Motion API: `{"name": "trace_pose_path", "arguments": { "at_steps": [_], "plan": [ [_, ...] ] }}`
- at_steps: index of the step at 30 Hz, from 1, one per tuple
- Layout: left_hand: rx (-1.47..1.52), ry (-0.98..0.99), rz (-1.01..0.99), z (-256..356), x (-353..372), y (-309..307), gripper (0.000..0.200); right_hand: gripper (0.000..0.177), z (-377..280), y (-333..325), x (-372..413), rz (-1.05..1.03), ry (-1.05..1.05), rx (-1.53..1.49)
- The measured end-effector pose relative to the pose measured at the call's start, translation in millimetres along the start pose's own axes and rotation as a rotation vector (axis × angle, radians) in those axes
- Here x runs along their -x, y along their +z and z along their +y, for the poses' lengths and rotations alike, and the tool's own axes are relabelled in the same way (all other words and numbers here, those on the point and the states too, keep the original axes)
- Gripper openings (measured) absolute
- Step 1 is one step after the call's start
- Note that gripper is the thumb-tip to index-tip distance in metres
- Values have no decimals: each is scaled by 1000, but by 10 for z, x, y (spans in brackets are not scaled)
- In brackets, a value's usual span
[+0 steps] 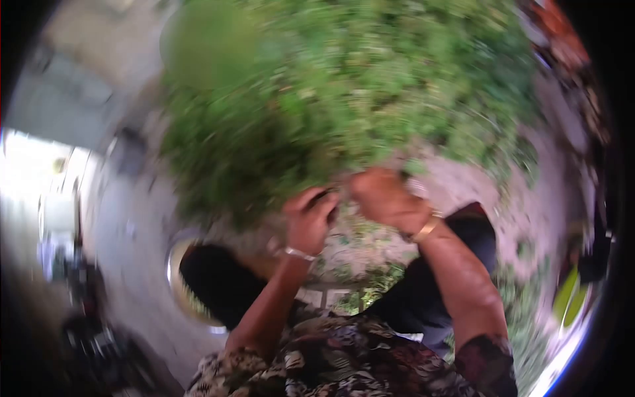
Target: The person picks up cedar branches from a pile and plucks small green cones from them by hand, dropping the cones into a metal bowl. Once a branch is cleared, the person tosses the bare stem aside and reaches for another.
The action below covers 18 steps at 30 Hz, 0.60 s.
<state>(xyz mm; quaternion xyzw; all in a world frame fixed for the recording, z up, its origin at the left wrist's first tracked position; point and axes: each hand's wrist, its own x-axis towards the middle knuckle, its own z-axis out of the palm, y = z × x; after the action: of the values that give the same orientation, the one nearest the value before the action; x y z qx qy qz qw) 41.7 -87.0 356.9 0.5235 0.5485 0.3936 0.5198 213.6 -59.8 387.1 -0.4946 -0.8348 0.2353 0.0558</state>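
Observation:
A large heap of leafy green plants (370, 86) spreads over the ground in front of me, blurred by motion. My left hand (309, 217) is at the near edge of the heap, its fingers curled round something dark and thin that I cannot make out. Close to its right, my right hand (387, 197) is closed, and whatever its fingers hold is hidden. A silvery bracelet sits on my left wrist, a gold-coloured one on my right.
A round metal-rimmed vessel (173, 264) stands beside my left knee. More greens (380, 281) lie between my legs, with others beyond my right leg. Dark blurred objects (86, 331) are at the lower left; reddish items (562, 40) are at the upper right.

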Motion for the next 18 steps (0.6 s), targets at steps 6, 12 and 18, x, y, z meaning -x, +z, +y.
{"name": "trace_pose_path", "arguments": {
  "at_steps": [6,12,18],
  "plan": [
    [918,-175,63,101,177,-1050,16,16,73,81,-120,160,49,-123],
    [1278,-67,92,183,608,-1898,14,24,-25,315,-225,10,-11,-140],
    [1102,74,619,-19,1054,-2822,17,25,68,520,-359,-116,-91,22]
  ]
}}
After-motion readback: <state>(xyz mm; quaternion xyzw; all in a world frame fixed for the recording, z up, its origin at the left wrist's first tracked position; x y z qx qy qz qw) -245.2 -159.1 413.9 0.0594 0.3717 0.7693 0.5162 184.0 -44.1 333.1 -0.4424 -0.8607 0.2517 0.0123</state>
